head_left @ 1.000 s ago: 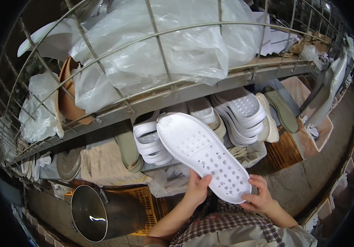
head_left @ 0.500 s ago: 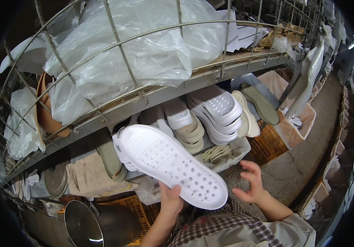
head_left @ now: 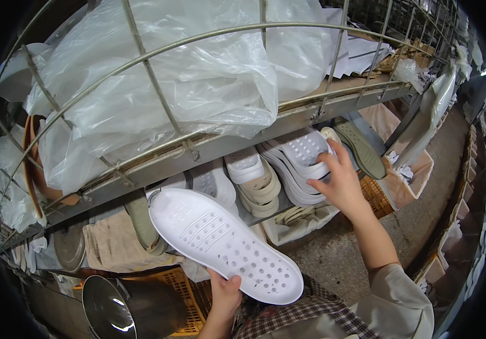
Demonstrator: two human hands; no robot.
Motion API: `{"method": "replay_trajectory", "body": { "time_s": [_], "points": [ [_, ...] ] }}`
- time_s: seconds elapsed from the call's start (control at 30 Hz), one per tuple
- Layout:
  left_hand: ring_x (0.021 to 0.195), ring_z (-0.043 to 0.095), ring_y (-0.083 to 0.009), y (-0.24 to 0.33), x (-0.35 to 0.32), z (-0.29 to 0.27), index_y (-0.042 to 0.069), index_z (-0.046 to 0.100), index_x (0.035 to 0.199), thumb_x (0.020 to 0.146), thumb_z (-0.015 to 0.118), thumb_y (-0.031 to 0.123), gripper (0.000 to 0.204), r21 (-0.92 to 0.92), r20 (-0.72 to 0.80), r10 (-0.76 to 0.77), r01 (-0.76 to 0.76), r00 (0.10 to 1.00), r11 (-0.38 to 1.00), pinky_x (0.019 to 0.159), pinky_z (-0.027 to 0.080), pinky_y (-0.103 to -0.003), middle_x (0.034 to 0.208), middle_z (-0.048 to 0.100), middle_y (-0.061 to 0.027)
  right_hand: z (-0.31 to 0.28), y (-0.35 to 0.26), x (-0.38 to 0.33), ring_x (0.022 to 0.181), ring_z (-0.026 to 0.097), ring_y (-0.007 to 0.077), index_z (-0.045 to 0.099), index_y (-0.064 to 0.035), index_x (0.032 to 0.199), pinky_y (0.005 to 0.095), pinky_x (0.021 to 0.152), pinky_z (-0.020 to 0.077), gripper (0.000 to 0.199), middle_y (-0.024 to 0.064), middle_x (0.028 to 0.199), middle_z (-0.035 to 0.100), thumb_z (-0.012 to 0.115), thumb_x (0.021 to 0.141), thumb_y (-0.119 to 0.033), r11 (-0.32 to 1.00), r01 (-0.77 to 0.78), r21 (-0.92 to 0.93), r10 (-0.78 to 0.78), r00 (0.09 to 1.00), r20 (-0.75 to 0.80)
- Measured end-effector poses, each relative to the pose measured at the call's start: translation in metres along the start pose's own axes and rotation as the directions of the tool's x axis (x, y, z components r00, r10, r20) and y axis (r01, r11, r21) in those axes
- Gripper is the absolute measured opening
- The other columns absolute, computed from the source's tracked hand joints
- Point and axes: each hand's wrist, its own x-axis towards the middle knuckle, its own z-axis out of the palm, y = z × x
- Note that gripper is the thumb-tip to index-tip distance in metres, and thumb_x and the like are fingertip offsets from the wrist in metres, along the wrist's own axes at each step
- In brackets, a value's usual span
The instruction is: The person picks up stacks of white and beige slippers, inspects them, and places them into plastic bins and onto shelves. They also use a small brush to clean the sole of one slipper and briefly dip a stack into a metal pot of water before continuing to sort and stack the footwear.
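Note:
A white perforated shoe insole (head_left: 226,246) lies tilted in front of me. My left hand (head_left: 224,292) is closed on its near edge, thumb on top. On the shelf under the wire cage, a stack of white perforated insoles (head_left: 296,155) stands to the right. My right hand (head_left: 339,178) is at the stack's front end, thumb and fingers spread around the tip of the upper pieces; whether they touch is unclear. Just left of that stack sits a smaller pile of beige pieces (head_left: 258,195) topped with white. An olive-green insole (head_left: 360,148) lies beyond my right hand.
Clear plastic bags (head_left: 158,79) fill the wire cage (head_left: 147,56) above the shelf. A metal bucket (head_left: 110,311) stands at the lower left by an orange crate (head_left: 189,299). A lined bin (head_left: 418,169) sits at the right, and a beige cloth (head_left: 116,240) hangs over the shelf's left part.
My right hand has moved up and forward from beside the held insole to the white stack. The insole in my left hand has shifted slightly left and down in view.

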Motion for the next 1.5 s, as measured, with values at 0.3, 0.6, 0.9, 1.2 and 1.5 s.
{"method": "replay_trajectory", "body": {
  "time_s": [0.3, 0.6, 0.9, 1.2, 1.5],
  "points": [
    [0.122, 0.041, -0.0222, 0.004, 0.0, 0.003, 0.002, 0.013, 0.142, 0.075, 0.076, 0.029, 0.096, 0.112, -0.036, 0.011, -0.007, 0.999, 0.994, 0.102, 0.034, -0.036, 0.134, 0.037, -0.0123, -0.066, 0.024, -0.024, 0.108, 0.051, 0.0202, 0.05, -0.0035, 0.099, 0.0298, 0.078, 0.0506, 0.05, 0.0119, 0.128, 0.045, 0.083, 0.065, -0.019, 0.929, -0.082, 0.361, 0.221, 0.905, -0.363],
    [0.12, 0.043, -0.0227, 0.0, 0.012, 0.003, 0.001, 0.014, 0.141, 0.076, 0.074, 0.029, 0.093, 0.098, 0.016, -0.007, 0.005, 1.0, 0.995, 0.101, 0.035, -0.036, 0.133, 0.039, -0.0126, -0.041, 0.014, -0.014, 0.106, 0.052, 0.0226, 0.053, -0.0048, 0.099, 0.0304, 0.079, 0.0481, 0.049, 0.0119, 0.125, 0.047, 0.083, 0.061, -0.014, 0.982, -0.072, 0.174, 0.125, 0.94, -0.317],
    [0.12, 0.043, -0.0197, -0.007, 0.048, 0.031, 0.002, 0.016, 0.14, 0.085, 0.064, 0.02, 0.076, 0.068, 0.251, -0.09, 0.076, 0.964, 0.995, 0.099, 0.038, -0.035, 0.131, 0.041, -0.013, -0.018, -0.003, -0.011, 0.119, 0.044, 0.0323, 0.054, -0.0069, 0.112, 0.0396, 0.097, 0.0369, 0.059, 0.0161, 0.128, 0.047, 0.082, 0.062, -0.019, 0.992, 0.122, -0.042, -0.127, 0.979, -0.156],
    [0.125, 0.037, -0.0199, 0.014, 0.108, 0.103, 0.001, 0.013, 0.144, 0.089, 0.057, 0.046, 0.083, 0.085, 0.542, -0.155, 0.13, 0.826, 0.988, 0.103, 0.032, -0.035, 0.14, 0.035, -0.013, -0.055, -0.035, -0.039, 0.126, 0.042, 0.0231, 0.029, -0.0018, 0.142, 0.034, 0.106, 0.0309, 0.094, 0.0138, 0.137, 0.042, 0.075, 0.06, -0.011, 0.423, -0.396, 0.815, 0.154, 0.918, 0.365],
    [0.118, 0.042, -0.0371, 0.144, 0.133, -0.008, 0.006, 0.057, 0.118, 0.062, 0.082, 0.031, 0.066, 0.93, 0.358, 0.578, -0.224, 0.734, -0.291, 0.098, 0.034, -0.045, 0.123, 0.051, -0.0185, -0.063, 0.013, 0.045, 0.099, 0.055, 0.0158, 0.051, 0.0011, 0.123, 0.0264, 0.088, 0.042, 0.044, 0.0082, 0.111, 0.058, 0.049, 0.082, -0.015, 0.532, -0.357, 0.767, 0.255, 0.932, 0.257]
  ]
}}
